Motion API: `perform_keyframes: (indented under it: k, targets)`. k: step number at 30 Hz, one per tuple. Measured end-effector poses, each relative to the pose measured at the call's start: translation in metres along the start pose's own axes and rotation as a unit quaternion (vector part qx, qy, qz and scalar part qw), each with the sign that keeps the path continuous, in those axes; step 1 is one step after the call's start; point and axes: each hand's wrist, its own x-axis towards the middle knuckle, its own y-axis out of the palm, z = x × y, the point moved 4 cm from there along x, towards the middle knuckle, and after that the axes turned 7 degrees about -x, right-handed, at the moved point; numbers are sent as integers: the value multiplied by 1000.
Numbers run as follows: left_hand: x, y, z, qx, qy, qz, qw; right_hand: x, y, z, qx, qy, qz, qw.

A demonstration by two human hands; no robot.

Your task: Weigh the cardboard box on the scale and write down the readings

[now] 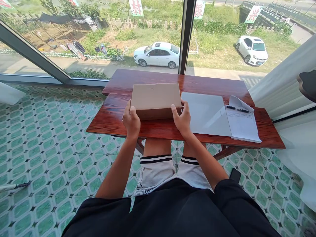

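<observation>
A closed brown cardboard box (155, 97) is between my two hands over the dark red wooden table (111, 115). My left hand (131, 121) grips its left end, thumb on the near left corner. At the right end my right hand (182, 118) holds on, its thumb against the near face and its fingers around the side. Whether the box rests on the wood or is slightly raised, I cannot tell. Just right of it lies a flat pale grey board (206, 113).
An open notepad (243, 123) with a black pen (237, 109) across it lies at the table's right. White curtains (288, 138) hang beside the table. Windows rise behind it. A dark phone-like object (235, 175) is low at my right, above green tiles (74, 138).
</observation>
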Motion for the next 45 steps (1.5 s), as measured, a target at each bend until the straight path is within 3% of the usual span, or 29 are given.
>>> perform_keyframes:
  k: [29, 38, 45]
  targets:
    - [4, 0, 3, 51, 23, -15, 998, 4, 1, -4, 8, -33, 37, 999]
    - [5, -3, 2, 79, 38, 2, 996, 9, -4, -8, 40, -37, 90, 994]
    - [2, -6, -10, 75, 81, 1, 994, 12, -11, -7, -18, -85, 133, 987]
